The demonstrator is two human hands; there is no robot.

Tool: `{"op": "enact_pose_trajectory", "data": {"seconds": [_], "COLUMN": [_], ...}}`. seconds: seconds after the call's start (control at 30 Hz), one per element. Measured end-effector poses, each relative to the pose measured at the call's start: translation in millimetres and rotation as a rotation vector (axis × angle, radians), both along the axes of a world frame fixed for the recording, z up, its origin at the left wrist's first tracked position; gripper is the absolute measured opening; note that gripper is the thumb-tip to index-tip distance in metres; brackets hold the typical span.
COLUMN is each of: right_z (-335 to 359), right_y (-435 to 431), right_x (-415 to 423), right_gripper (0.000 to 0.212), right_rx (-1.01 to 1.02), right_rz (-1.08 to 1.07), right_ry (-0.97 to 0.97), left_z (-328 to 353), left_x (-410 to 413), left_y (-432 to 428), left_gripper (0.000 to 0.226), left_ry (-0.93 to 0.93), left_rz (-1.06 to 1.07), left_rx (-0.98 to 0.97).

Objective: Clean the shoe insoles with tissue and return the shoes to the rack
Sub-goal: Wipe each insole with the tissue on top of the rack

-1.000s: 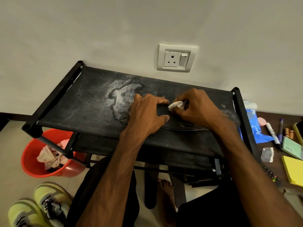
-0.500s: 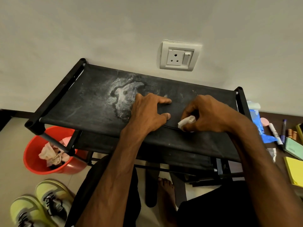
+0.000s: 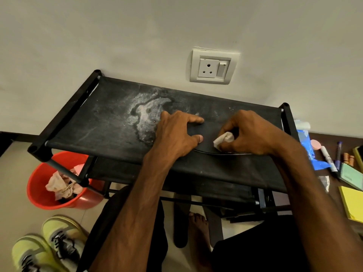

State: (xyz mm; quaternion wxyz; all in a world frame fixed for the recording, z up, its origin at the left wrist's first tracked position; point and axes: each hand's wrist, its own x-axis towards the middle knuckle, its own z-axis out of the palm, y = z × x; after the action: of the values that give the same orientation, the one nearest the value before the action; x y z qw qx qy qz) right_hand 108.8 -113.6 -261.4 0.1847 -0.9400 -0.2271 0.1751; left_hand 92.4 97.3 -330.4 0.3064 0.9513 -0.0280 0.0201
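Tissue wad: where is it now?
Head view, right of centre: tissue wad pinched in the right hand, against the black insole on the shoe rack.

The black insole (image 3: 208, 139) lies mostly under the left hand (image 3: 176, 134) and the right hand (image 3: 249, 132). Against the rack's (image 3: 110, 118) black fabric only its near edge can be made out. The tissue (image 3: 224, 139) is half buried in the right hand's curled fingers. The rack's frame hides part of the red bucket (image 3: 39, 185). The bottom edge cuts off the yellow-green sneakers (image 3: 49, 246), and the right edge cuts off the yellow notepad (image 3: 351, 203). The marker's (image 3: 328, 158) print is too small to read.
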Motion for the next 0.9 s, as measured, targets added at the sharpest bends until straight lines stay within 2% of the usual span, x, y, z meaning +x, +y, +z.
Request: {"op": "enact_pose_trajectory", "data": {"seconds": [0.17,0.27,0.43,0.47,0.57,0.63,0.8,0.9], "right_z": [1.3,3.1,6.4,4.8,-4.0,-6.4,1.1,0.0], "right_y": [24.8,18.6,1.3,2.2,7.8,9.0,-3.4,-3.5], "right_x": [-8.6,-6.9,-4.0,-4.5,-1.0,1.2,0.8,0.7], "right_gripper": [0.028,0.028,0.053,0.050,0.025,0.018,0.016,0.022], "right_rx": [0.025,0.019,-0.009,-0.002,0.047,0.070,-0.026,-0.006], "right_rz": [0.116,0.062,-0.008,-0.018,-0.100,-0.124,-0.020,-0.026], "right_ry": [0.042,0.049,0.057,0.034,-0.083,-0.123,0.048,0.014], "left_z": [-0.5,1.0,11.9,14.8,20.5,22.1,23.3,24.2], "left_x": [3.2,1.1,-7.8,-9.2,-11.9,-12.8,-13.5,-13.3], "left_y": [-0.1,-0.5,-1.4,-2.1,-3.4,-4.2,-4.2,-4.5], "left_gripper": [0.055,0.054,0.052,0.052,0.052,0.052,0.052,0.052], "left_ry": [0.018,0.024,0.046,0.051,0.070,0.077,0.074,0.079], "left_rz": [-0.010,-0.009,0.021,0.023,0.029,0.027,0.029,0.040], "left_rx": [0.030,0.011,-0.019,-0.016,-0.017,-0.026,-0.048,-0.042]}}
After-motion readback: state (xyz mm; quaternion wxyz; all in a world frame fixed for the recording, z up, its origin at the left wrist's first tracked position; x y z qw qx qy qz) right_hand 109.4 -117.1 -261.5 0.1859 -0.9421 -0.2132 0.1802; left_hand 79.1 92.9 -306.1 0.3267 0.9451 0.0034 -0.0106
